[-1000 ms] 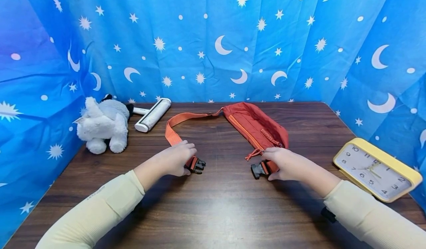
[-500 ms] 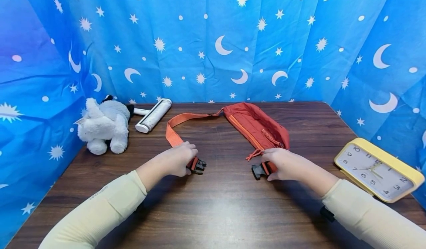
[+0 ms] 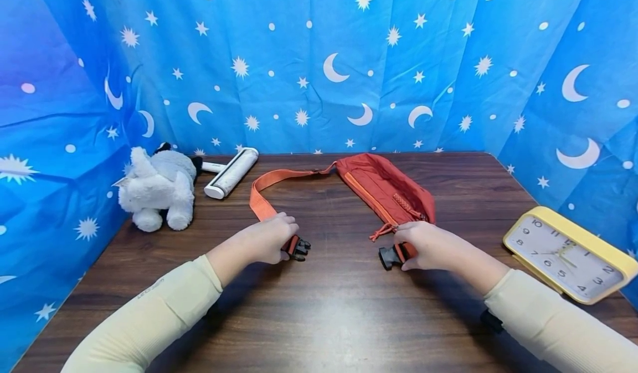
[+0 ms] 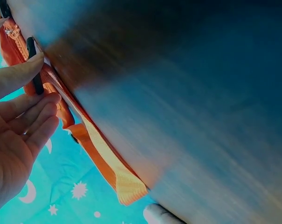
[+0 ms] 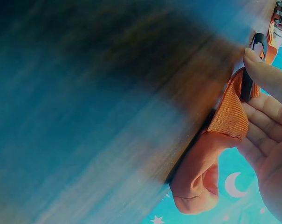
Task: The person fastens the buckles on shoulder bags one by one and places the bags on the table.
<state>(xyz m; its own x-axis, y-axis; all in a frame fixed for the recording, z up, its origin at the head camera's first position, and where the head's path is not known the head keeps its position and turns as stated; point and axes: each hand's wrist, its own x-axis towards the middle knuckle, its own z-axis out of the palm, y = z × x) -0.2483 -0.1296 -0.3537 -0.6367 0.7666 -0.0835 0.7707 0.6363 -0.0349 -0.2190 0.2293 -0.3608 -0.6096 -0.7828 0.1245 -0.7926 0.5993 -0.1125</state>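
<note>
A red waist bag [image 3: 384,187] lies on the table with its orange strap [image 3: 269,180] looping out to the left. My left hand [image 3: 266,239] pinches the strap end at the black pronged buckle half [image 3: 299,249]; in the left wrist view the thumb presses on the black buckle [image 4: 35,65] with fingers behind it. My right hand [image 3: 428,247] pinches the other strap end at the black socket buckle half [image 3: 389,257]. The right wrist view has that buckle [image 5: 247,84] between thumb and fingers, above the orange webbing [image 5: 230,112]. The two halves are apart, facing each other.
A white and grey plush toy [image 3: 159,187] sits at the left, beside a white lint roller [image 3: 231,172]. A yellow-framed clock [image 3: 568,254] stands at the right, near my right forearm. A blue curtain with moons and stars surrounds the brown wooden table [image 3: 329,317].
Almost nothing moves. The whole head view shifts very slightly to the right; both hands keep their hold on the buckle halves.
</note>
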